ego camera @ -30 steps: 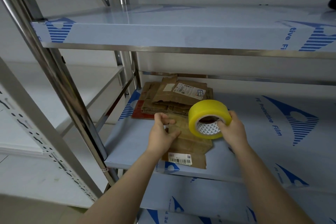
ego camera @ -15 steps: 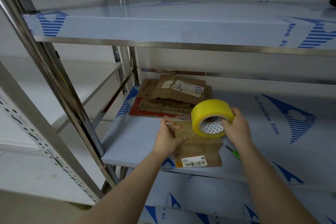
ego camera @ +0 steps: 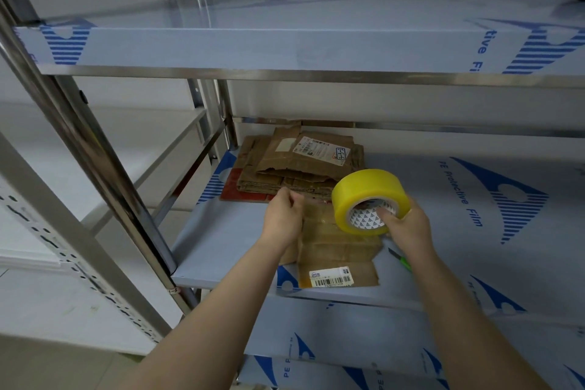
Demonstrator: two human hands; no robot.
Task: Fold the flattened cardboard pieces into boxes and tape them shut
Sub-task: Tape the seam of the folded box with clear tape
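Head view: right hand [ego camera: 408, 231] grips tape roll [ego camera: 368, 199]; left hand [ego camera: 281, 218] pinches cardboard [ego camera: 335, 247].

tape roll [ego camera: 368, 196]: yellow | cardboard [ego camera: 335, 247]: brown | shelf film [ego camera: 474, 199]: blue print

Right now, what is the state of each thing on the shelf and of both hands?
Tape roll: held up, tilted, by the right hand.
Left hand: pinching at the far edge of the near cardboard piece.
Near cardboard piece: flat, unfolded, barcode label up.
Cardboard stack: flat, piled at the back.
Green-handled tool: lying on the shelf, mostly hidden.
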